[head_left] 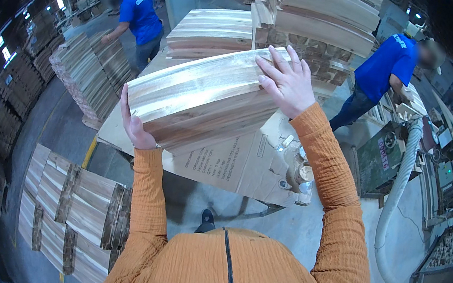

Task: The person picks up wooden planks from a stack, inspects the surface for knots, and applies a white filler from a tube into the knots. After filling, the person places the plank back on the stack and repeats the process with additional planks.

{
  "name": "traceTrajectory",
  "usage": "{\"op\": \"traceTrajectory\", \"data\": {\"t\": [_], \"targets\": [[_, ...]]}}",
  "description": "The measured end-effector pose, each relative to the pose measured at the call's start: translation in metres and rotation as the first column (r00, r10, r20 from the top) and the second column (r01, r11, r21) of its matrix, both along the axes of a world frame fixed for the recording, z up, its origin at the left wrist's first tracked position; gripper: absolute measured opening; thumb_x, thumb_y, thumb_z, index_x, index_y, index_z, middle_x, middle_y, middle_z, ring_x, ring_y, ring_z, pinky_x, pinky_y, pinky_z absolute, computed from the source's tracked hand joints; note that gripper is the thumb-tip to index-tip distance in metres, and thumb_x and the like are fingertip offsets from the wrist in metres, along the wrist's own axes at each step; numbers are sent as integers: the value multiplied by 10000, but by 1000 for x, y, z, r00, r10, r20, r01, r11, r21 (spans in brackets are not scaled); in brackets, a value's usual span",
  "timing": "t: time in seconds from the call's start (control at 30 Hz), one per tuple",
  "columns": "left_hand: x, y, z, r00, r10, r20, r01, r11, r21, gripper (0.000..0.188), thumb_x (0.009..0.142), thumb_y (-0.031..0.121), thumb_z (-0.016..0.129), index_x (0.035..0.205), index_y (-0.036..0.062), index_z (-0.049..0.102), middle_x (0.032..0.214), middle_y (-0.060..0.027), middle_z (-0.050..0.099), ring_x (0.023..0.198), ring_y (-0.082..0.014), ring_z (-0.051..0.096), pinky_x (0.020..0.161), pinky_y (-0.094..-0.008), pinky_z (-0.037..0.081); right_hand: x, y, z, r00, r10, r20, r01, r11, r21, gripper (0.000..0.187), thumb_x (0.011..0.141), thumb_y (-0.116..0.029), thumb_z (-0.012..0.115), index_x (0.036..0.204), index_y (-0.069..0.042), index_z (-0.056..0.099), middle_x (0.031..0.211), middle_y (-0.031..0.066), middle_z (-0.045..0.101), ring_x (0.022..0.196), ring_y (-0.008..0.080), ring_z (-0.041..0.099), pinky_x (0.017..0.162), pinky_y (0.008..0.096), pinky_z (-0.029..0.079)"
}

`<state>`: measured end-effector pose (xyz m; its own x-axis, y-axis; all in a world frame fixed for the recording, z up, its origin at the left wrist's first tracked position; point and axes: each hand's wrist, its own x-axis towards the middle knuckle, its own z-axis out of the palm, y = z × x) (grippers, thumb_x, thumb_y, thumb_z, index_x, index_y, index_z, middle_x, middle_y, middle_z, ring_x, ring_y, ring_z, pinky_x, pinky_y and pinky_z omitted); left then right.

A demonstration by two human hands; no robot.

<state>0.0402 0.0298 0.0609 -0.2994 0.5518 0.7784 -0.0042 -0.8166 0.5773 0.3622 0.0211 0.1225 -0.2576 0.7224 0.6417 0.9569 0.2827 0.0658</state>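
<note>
Fingers of the right hand (pixel 289 86) splayed, left hand (pixel 136 129) partly hidden, both gripping the wood block (pixel 201 96) between them (mid-lift, I'd guess); next move probably wants even support.

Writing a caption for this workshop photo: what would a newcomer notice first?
Front and centre, a striped wooden piece, held between the left grip and right grip. Next, the orange jacket filling the bottom centre, then the pale corrugated hose curving down the right.
</note>
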Motion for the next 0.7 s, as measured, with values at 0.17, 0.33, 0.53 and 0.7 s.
{"op": "traceTrajectory", "data": {"t": [0.17,0.33,0.53,0.7], "targets": [[0,-3,1,1000,22,-14,-22,1000,0,847,802,563,446,1365,-56,320,1322,-186,421,1207,-262,445,1009,-368,343,-19,-5,6,999,9,33,-9,1000,0,484,924,-494,305,1331,-288,466,1479,55,288,1372,359,157,1079,573,86],[0,-1,2,1000,8,-12,-8,1000,9,836,803,550,443,1364,-58,321,1316,-184,428,1210,-265,444,1016,-367,337,-18,-2,8,1000,-12,12,12,1000,2,472,934,-481,288,1336,-302,461,1484,47,278,1374,355,146,1087,556,78],[-1,-2,0,1000,-22,-8,23,1000,21,811,817,524,437,1363,-64,320,1330,-183,421,1213,-260,441,1014,-363,336,-26,0,9,999,-28,28,30,998,-51,473,937,-458,283,1347,-288,449,1485,50,274,1380,340,138,1091,548,77],[-1,-1,1,999,29,-41,-27,999,36,794,823,511,429,1363,-62,322,1334,-181,420,1218,-256,436,1015,-357,331,-6,-5,3,996,-70,-51,67,997,-43,517,926,-504,278,1350,-260,444,1480,68,282,1383,350,129,1075,584,69]]}}
